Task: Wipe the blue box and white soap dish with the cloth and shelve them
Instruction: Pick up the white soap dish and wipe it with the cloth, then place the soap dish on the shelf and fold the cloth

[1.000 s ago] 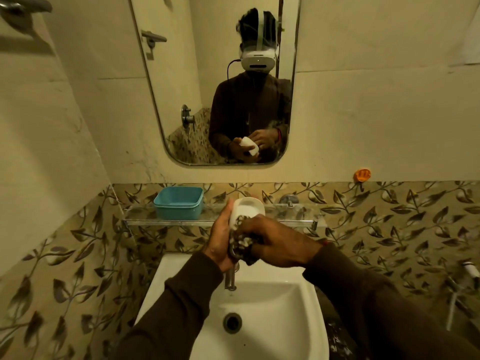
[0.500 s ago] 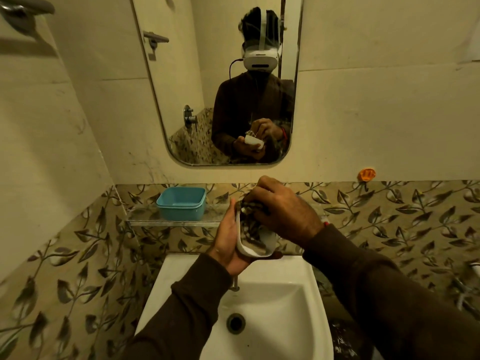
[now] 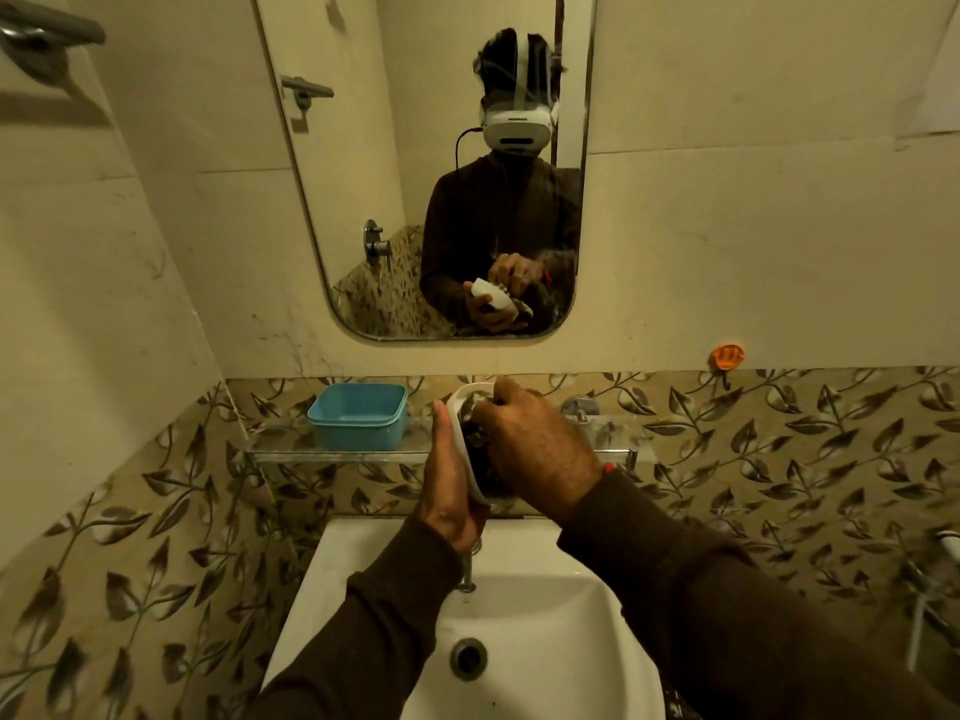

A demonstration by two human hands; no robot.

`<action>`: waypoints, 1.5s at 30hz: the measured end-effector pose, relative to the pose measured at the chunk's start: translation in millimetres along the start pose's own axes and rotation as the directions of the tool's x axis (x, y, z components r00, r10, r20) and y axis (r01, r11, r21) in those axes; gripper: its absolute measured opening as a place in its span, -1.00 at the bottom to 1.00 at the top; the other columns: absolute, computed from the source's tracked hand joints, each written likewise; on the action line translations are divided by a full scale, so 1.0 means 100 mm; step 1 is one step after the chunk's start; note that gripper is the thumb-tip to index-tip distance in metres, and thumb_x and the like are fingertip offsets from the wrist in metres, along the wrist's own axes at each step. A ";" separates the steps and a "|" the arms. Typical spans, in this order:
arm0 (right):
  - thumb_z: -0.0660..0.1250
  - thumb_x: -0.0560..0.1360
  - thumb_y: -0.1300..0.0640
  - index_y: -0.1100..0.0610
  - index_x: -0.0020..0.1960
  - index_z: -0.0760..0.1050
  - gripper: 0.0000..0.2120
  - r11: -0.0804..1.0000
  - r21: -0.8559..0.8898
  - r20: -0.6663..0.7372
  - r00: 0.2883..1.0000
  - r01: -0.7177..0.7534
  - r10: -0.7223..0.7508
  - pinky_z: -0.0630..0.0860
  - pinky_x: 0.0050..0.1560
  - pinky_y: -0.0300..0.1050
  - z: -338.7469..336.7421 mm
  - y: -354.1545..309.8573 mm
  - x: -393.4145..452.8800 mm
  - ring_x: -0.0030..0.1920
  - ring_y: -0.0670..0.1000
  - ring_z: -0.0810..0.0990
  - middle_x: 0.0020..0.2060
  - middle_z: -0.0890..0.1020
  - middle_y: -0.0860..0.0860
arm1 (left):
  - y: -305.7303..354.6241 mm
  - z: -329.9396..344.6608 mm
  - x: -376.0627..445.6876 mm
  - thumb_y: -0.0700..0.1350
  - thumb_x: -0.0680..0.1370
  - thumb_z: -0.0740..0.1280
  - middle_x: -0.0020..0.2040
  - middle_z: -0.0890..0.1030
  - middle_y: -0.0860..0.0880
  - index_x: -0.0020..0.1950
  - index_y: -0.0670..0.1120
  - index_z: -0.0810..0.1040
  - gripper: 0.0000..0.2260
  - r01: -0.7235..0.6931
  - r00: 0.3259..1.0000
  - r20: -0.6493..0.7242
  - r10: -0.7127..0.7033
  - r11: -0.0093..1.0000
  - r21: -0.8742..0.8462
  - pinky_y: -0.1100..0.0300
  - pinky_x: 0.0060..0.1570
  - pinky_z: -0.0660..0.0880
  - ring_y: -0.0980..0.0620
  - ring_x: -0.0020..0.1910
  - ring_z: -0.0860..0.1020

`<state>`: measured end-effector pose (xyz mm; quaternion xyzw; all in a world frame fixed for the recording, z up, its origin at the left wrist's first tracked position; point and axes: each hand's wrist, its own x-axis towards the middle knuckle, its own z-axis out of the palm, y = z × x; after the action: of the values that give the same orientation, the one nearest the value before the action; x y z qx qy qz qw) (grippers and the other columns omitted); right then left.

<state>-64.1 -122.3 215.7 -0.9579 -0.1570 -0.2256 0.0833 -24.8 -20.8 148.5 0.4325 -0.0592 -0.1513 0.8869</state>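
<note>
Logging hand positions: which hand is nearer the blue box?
Left. The left hand sits just right of the blue box; the right hand is farther right.

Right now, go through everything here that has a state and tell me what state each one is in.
white soap dish: held on edge over the sink, being wiped
cloth: bunched, pressed into the dish
left hand: closed on the dish
right hand: closed on the cloth
blue box: on the glass shelf, open, no lid
sink: drain open, no water running
</note>
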 end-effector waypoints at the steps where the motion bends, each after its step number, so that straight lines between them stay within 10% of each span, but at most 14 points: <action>1: 0.47 0.42 0.08 0.08 0.29 0.48 -0.54 1.000 0.015 0.058 0.998 -0.005 0.004 0.55 0.12 0.05 0.00 -0.02 -0.01 0.18 0.16 0.52 0.20 0.50 0.13 | 0.01 -0.01 0.00 0.49 0.44 0.15 0.18 0.70 -0.20 0.38 0.06 0.54 -0.30 -0.009 1.000 -0.016 0.009 1.000 -0.007 -0.26 0.03 0.61 -0.22 0.17 0.66; 6: 0.40 0.48 0.14 0.09 0.21 0.56 -0.70 0.979 0.194 0.264 0.965 -0.056 0.003 0.56 0.13 -0.02 -0.11 -0.07 -0.03 0.15 0.12 0.57 0.14 0.61 0.11 | 0.05 -0.05 -0.02 0.48 0.45 0.16 0.05 0.74 -0.20 0.17 0.10 0.67 -0.41 -0.017 0.997 -0.070 0.018 1.000 0.019 -0.20 -0.09 0.65 -0.18 0.04 0.71; 10: 0.38 0.49 0.12 0.00 0.06 0.57 -0.86 0.868 0.458 0.359 0.933 -0.190 0.015 0.53 -0.23 -0.19 -0.13 0.00 -0.12 -0.14 0.01 0.60 -0.07 0.64 -0.02 | 0.03 -0.06 -0.06 0.47 0.49 0.14 0.02 0.74 -0.20 0.13 0.08 0.70 -0.41 -0.021 0.998 -0.056 0.022 0.999 0.026 -0.20 -0.10 0.66 -0.20 0.03 0.72; 13: 0.34 0.54 0.15 0.03 0.01 0.59 -0.91 0.541 0.700 0.514 0.855 -0.467 0.073 0.54 -0.43 -0.17 -0.16 0.11 -0.14 -0.28 0.03 0.66 -0.12 0.68 0.10 | 0.04 -0.02 -0.09 0.46 0.51 0.07 0.14 0.70 -0.25 0.36 0.10 0.55 -0.37 -0.053 0.998 0.026 0.052 0.999 0.007 -0.25 0.06 0.61 -0.28 0.16 0.65; 17: 0.27 0.54 0.31 0.23 0.03 0.59 -0.86 -0.037 0.880 0.475 0.879 -0.474 0.034 0.64 -0.02 -0.02 -0.17 0.21 -0.13 -0.04 0.09 0.66 -0.05 0.67 0.16 | 0.04 0.04 -0.10 0.43 0.55 -0.01 0.27 0.63 -0.29 0.41 0.03 0.53 -0.32 -0.064 0.997 0.028 0.066 0.996 -0.069 -0.21 0.17 0.58 -0.27 0.26 0.60; 24: 0.26 0.39 0.14 0.32 0.18 0.56 -0.58 -0.719 0.643 0.530 0.831 -0.266 0.167 0.60 0.09 0.15 -0.16 0.40 -0.16 0.05 0.23 0.66 0.12 0.64 0.28 | 0.04 0.00 -0.03 0.55 0.40 0.03 0.37 0.54 -0.26 0.52 0.05 0.35 -0.15 -0.082 0.979 -0.196 0.060 0.991 -0.105 -0.23 0.22 0.54 -0.32 0.32 0.51; 28: 0.29 0.38 -0.06 0.27 0.00 0.63 -0.57 -0.617 0.705 0.613 0.738 -0.350 0.282 0.50 0.19 0.15 -0.04 0.57 -0.20 0.06 0.22 0.62 0.07 0.63 0.23 | 0.09 -0.13 0.04 0.45 0.52 0.04 0.37 0.51 -0.26 0.53 0.04 0.32 -0.28 -0.123 0.969 -0.231 0.087 0.982 -0.146 -0.22 0.22 0.51 -0.28 0.31 0.49; 32: 0.40 0.39 -0.25 0.09 0.04 0.60 -0.56 0.076 0.789 0.494 0.705 -0.609 0.509 0.55 -0.03 -0.03 0.09 0.56 -0.26 0.01 0.08 0.66 -0.04 0.69 0.06 | 0.09 -0.09 0.09 0.35 0.60 0.02 0.37 0.50 -0.24 0.53 0.06 0.31 -0.40 -0.158 0.955 -0.274 0.115 0.977 -0.142 -0.13 0.08 0.56 -0.24 0.28 0.51; 36: 0.46 0.37 -0.19 -0.18 0.13 0.44 -0.61 0.375 0.748 0.423 0.828 -0.548 0.367 0.54 -0.25 -0.32 0.28 0.36 -0.37 -0.02 -0.17 0.57 0.02 0.57 -0.22 | 0.08 -0.03 0.16 0.27 0.64 0.02 0.43 0.44 -0.21 0.45 0.16 0.38 -0.56 -0.255 0.922 -0.341 0.185 0.952 -0.172 -0.14 0.07 0.54 -0.26 0.32 0.47; 45: 0.40 0.49 -0.02 -0.16 0.18 0.48 -0.72 0.455 0.790 0.133 0.839 -0.411 0.527 0.48 -0.17 -0.35 0.56 0.51 -0.23 -0.01 -0.17 0.57 0.00 0.59 -0.15 | -0.08 -0.17 0.14 0.06 0.70 0.09 0.43 0.46 -0.16 0.51 0.12 0.33 -0.64 -0.236 0.929 -0.286 0.235 0.971 0.032 -0.21 0.27 0.51 -0.21 0.34 0.49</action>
<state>-43.7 -162.8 150.8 -0.8063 0.0361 -0.1623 0.5677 -9.0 -17.4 131.6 0.4381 0.0192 0.0206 0.8985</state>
